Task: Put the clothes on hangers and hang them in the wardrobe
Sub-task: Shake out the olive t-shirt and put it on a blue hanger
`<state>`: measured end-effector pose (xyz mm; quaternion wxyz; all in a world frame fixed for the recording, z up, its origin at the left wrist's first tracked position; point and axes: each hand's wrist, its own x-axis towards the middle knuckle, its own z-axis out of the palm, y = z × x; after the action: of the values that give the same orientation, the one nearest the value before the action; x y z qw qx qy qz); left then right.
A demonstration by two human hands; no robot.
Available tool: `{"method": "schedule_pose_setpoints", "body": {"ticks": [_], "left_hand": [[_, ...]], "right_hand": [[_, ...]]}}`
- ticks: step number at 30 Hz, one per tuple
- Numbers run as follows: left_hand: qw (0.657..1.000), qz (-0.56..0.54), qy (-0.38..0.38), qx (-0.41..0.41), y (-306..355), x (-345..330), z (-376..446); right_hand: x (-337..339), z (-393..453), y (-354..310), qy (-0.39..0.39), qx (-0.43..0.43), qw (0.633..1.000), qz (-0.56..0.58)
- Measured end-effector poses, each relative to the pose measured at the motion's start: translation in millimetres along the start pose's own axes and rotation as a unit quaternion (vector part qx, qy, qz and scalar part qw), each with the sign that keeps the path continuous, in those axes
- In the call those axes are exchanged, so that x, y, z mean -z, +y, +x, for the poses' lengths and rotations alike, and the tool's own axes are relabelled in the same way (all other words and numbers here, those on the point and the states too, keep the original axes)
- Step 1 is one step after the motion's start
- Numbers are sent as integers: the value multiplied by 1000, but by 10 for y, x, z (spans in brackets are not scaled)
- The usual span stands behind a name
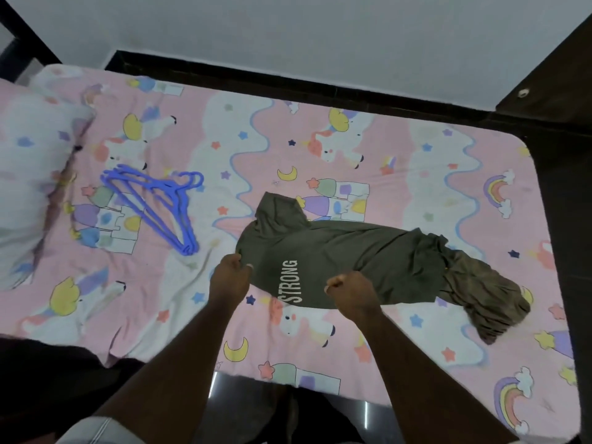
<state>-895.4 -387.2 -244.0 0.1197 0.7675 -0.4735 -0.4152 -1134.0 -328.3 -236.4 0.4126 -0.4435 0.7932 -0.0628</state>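
Observation:
A dark olive T-shirt (339,254) with the word STRONG in white lies across the middle of the bed. My left hand (231,277) pinches its near left edge, by the shoulder. My right hand (350,291) grips the near edge just right of the lettering. A second, brownish garment (487,296) lies bunched under the shirt's right end. A stack of blue plastic hangers (153,203) rests on the sheet to the left, apart from the shirt.
The bed has a pink unicorn-print sheet (320,139). A pillow (35,174) lies at its left end. A dark bed frame (560,193) borders the right side, with a pale wall behind. Dark floor (282,411) shows at my feet.

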Motion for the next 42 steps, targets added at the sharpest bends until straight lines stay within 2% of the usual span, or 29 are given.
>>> {"method": "schedule_pose_setpoints", "body": {"ticks": [5, 12, 18, 21, 25, 28, 31, 35, 42], "left_hand": [[1000, -3, 17, 21, 21, -8, 300], [995, 5, 51, 84, -411, -30, 795], [993, 24, 5, 112, -813, -188, 1217], [995, 19, -25, 99, -893, -317, 1431], [996, 31, -63, 61, -939, -428, 1651], [994, -4, -75, 74, -978, -422, 1750], [991, -98, -69, 60, -959, -314, 1789], [981, -183, -52, 30, -672, -53, 1866], [936, -314, -154, -44, 284, 365, 1875]], "right_hand": [[-84, 440, -212, 3, 24, 1000, -9], [-559, 1097, -693, -56, 100, 992, -47], [-1245, 1434, -1077, -114, 162, 976, -88], [-1527, 1593, -1198, -116, 186, 970, -109], [-1690, 1858, -1368, -123, 208, 958, -155], [-1739, 2015, -1486, -175, 232, 939, -186], [-1730, 2056, -1526, -196, 247, 934, -169], [-1450, 2120, -1657, -129, 252, 950, -128], [-383, 2076, -2332, -45, 296, 951, -80]]}}
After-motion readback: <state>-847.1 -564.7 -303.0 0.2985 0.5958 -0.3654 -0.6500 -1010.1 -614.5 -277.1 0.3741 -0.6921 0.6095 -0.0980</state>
